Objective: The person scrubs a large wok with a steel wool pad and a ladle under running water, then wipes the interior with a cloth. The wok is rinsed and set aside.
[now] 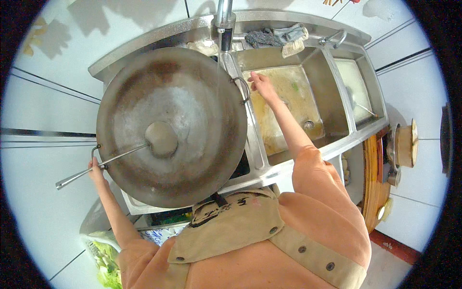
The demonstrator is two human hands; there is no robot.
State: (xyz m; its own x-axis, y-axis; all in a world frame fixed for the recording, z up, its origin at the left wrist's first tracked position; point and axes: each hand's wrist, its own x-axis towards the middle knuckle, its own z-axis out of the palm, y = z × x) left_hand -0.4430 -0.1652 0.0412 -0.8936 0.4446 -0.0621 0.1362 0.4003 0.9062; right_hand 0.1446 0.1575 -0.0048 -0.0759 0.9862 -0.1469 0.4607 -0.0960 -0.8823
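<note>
A very large metal wok (pixel 195 159) rests over the left part of a stainless steel sink unit, with a ladle (pixel 161 139) lying in it. The ladle's handle crosses the wok's left rim. My left hand (pixel 96 170) is at the wok's left loop handle, gripping it beside the ladle's handle. My right hand (pixel 260 83) is over the middle basin, just right of the wok's right loop handle (pixel 245 90), with nothing visible in it. A faucet (pixel 225 21) stands behind the wok, and a thin stream of water seems to fall from it into the wok.
The middle basin (pixel 332 108) holds murky water. Rags (pixel 278 38) lie on its back edge. The right basin (pixel 352 79) holds cloudy liquid and a handled tool. A small faucet (pixel 334 39) stands behind. Leafy vegetables (pixel 108 265) sit in a basket at lower left; a wooden cabinet (pixel 375 180) is at right.
</note>
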